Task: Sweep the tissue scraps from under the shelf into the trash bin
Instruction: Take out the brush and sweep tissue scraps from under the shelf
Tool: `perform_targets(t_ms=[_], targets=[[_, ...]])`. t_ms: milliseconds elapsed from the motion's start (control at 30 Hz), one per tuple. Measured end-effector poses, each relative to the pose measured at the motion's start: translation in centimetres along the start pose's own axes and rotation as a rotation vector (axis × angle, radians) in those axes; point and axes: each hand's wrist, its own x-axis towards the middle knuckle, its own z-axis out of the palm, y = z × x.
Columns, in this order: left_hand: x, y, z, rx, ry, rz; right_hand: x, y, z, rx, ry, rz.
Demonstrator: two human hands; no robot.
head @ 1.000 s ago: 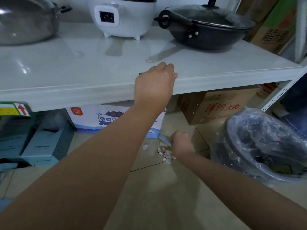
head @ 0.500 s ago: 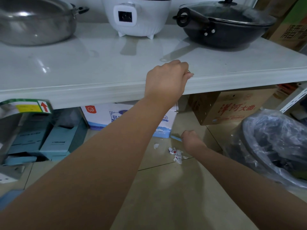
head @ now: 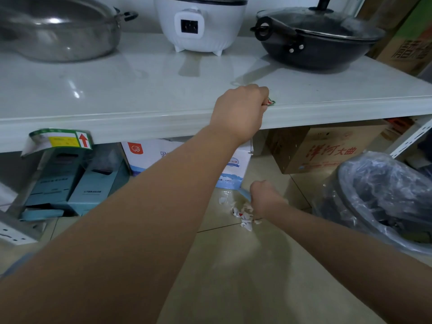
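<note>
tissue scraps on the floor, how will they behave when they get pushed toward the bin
The tissue scraps look small, crumpled and torn, so they are probably very light and floppy. On the smooth tiled floor they should slide easily but may scatter rather than move as one pile. One piece already lies apart, so strays seem likely.

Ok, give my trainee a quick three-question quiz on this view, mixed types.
1. True or false: the tissue scraps are already inside the trash bin.
2. Which hand grips the shelf edge? A) left hand B) right hand
3. Fill in: the bin stands to the ____ of the scraps as the person faces them.

Key: 1 false, they lie on the floor tile beside the right hand. 2 A. 3 right.
</note>
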Motion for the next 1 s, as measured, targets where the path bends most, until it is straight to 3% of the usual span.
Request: perform_targets(t_ms=[300, 633, 867, 1000], targets=[[0.1, 0.1, -0.1, 0.027, -0.04, 0.001, -0.7, 1.2, 0.7, 0.107, -0.013, 0.157], [-0.2, -0.1, -1.1, -0.055, -0.119, -0.014, -1.1, -3.8, 2.7, 0.129, -0.059, -0.13], [-0.2, -0.6, -2.1, -0.12, -0.162, -0.007, 0.8, -2.3, 1.4, 0.017, 0.077, -0.125], [-0.1, -1.1, -2.5, -0.145, -0.208, 0.027, 2.1, -3.0, 1.3, 0.003, 0.055, -0.134]])
